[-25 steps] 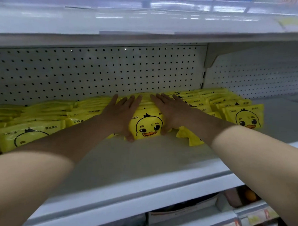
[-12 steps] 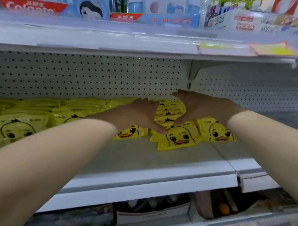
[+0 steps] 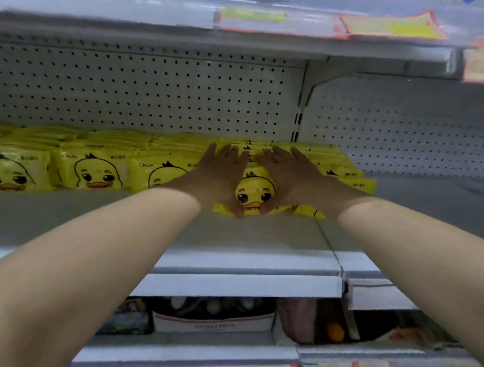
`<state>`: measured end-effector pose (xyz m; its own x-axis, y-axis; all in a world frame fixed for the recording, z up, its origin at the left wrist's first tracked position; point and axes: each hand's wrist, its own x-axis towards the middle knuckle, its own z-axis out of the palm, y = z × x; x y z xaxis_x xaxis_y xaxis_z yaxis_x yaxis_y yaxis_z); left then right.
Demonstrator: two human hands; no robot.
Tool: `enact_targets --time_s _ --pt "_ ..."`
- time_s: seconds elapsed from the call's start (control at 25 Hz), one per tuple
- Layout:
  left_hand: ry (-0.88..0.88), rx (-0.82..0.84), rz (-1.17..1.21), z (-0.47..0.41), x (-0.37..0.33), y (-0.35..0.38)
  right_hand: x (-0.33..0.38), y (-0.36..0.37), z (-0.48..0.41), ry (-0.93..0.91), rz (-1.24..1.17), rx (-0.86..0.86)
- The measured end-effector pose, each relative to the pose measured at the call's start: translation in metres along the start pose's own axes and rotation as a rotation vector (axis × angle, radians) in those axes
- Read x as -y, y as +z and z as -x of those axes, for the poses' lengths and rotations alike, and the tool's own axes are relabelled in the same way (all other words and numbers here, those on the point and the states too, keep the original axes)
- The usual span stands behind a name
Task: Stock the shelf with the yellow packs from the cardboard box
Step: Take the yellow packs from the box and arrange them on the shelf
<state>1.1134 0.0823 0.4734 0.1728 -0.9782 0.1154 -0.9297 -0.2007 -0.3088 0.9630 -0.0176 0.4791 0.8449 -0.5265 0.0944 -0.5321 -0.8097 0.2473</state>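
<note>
Hands pulled closer around one duck pack

Both hands moved together since half a second ago. Left hand (image 3: pixel 218 176) and right hand (image 3: pixel 287 175), fingers spread flat, press the front yellow duck pack (image 3: pixel 253 194) between them on the shelf (image 3: pixel 237 239), beside the other rows of packs (image 3: pixel 93 167).

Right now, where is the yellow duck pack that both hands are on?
The yellow duck pack stands on the white shelf, centre of the head view, pressed between the left hand and right hand.
</note>
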Motion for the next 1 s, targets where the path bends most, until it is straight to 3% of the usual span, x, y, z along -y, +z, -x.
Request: enact_targets --time_s 0.4,1.0 --pt "-0.098 0.076 -0.011 -0.028 0.011 0.009 0.002 0.004 -0.023 0.073 0.005 0.028" --pt "-0.054 -0.007 0.042 -0.071 0.033 0.027 -0.014 0.008 -0.071 0.131 -0.112 0.068"
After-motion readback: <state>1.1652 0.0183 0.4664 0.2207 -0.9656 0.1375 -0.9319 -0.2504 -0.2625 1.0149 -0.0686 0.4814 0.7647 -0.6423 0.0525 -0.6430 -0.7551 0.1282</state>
